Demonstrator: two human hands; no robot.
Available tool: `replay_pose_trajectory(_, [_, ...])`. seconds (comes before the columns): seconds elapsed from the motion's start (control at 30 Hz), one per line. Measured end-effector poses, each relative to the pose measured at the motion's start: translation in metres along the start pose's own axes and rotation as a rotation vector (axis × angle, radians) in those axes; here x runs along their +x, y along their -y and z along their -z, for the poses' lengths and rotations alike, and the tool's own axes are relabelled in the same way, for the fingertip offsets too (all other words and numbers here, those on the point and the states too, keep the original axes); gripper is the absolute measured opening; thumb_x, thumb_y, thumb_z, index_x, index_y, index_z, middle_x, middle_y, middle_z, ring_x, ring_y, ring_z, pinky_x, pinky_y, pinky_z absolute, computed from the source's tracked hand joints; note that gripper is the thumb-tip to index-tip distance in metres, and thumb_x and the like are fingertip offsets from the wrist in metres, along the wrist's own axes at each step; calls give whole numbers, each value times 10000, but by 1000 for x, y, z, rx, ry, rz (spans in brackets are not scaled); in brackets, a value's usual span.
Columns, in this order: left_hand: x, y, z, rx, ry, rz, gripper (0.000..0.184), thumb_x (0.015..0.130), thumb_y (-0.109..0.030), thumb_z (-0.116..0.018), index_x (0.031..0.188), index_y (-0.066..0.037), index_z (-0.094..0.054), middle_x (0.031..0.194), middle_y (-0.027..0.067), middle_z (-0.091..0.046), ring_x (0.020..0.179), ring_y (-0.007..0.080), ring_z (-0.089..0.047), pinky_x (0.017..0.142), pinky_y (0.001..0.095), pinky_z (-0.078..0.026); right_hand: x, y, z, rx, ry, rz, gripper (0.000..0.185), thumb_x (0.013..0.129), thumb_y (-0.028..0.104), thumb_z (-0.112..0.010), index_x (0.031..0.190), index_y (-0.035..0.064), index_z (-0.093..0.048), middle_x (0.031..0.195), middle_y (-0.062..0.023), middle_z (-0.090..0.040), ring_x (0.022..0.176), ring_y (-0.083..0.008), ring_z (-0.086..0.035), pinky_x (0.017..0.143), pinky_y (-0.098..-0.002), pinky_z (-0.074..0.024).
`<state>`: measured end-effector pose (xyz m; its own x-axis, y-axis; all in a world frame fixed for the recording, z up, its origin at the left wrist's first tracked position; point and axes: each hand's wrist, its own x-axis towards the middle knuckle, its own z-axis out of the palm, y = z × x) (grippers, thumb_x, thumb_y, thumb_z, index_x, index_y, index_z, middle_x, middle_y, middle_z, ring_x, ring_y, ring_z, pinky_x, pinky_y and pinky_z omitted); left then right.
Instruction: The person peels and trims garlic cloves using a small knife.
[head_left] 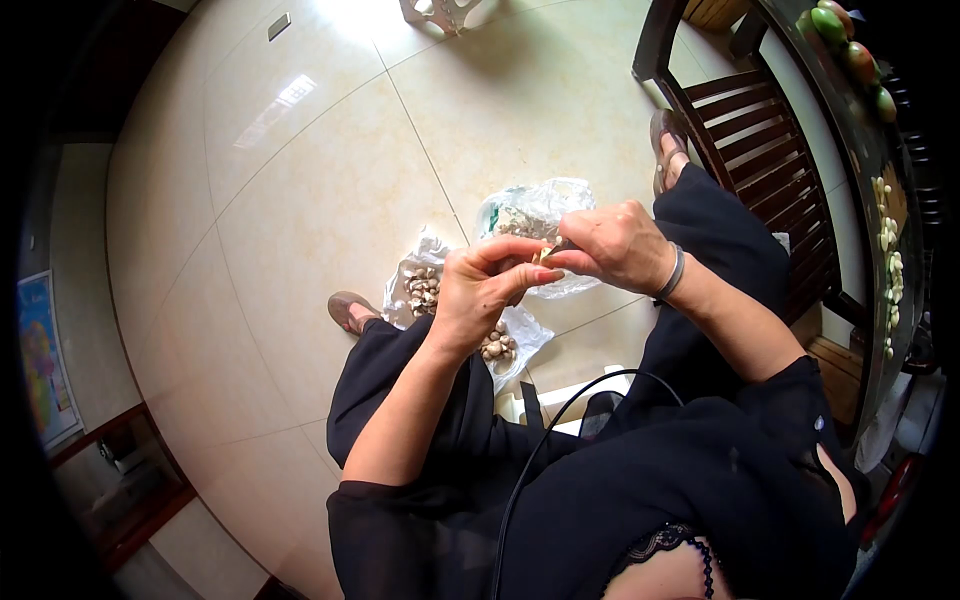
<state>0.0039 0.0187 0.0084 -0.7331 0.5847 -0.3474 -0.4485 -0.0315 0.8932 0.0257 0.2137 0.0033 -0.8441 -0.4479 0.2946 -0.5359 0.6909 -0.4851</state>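
Observation:
In front of my lap, my two hands meet fingertip to fingertip. My left hand (482, 288) pinches a small pale-yellow garlic clove (543, 256) between thumb and fingers. Curled into a loose fist, my right hand (615, 245) has its thumb against the clove. A small dark, thin edge shows at its fingers, too small to name. Below the hands, unpeeled garlic cloves (423, 290) lie on a white plastic bag (432, 243), and more cloves (497, 345) rest nearer me. Behind my hands, another plastic bag (560, 195) holds pale scraps that look like peelings.
At the right, a dark table (868, 175) carries a row of pale peeled cloves (888, 240) and several green-red fruits (858, 62). A dark slatted wooden chair (755, 140) stands beside my leg. A stool (440, 12) and a small flat object (279, 27) are on the tiled floor.

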Motion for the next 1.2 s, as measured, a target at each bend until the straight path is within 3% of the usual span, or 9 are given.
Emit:
replay_pose_trajectory(0.4, [3, 1, -2, -258, 1, 99, 201, 729, -56, -679, 900, 0, -589, 698, 10, -584, 509, 24, -396, 436, 161, -271, -1, 2, 0, -30, -95, 47, 360, 789, 390, -559, 646, 81, -440, 546, -75, -482, 496, -234, -537, 419, -323, -410])
replay_pose_trajectory(0.9, [5, 18, 1, -700, 48, 125, 184, 807, -150, -615, 947, -39, -570, 771, 19, -568, 521, 57, -406, 454, 171, -293, -5, 5, -7, 2, -47, 27, 375, 811, 401, -524, 646, 77, -431, 552, -77, -483, 496, -231, -537, 424, -310, -420])
replay_pose_trajectory(1.13, [6, 13, -3, -667, -17, 125, 231, 839, -194, -572, 990, -19, -558, 814, 36, -583, 526, 48, -431, 461, 153, -336, -4, 6, -12, -25, -51, 42, 380, 805, 413, -527, 643, 81, -437, 546, -68, -486, 492, -221, -538, 421, -308, -423])
replay_pose_trajectory(1.2, [7, 11, -3, -603, -7, 118, 241, 857, -198, -547, 999, -3, -548, 829, 54, -591, 526, 41, -440, 460, 151, -349, -5, 8, -12, 25, -48, 27, 317, 771, 308, -591, 645, 61, -437, 563, -84, -453, 503, -249, -520, 436, -327, -409])
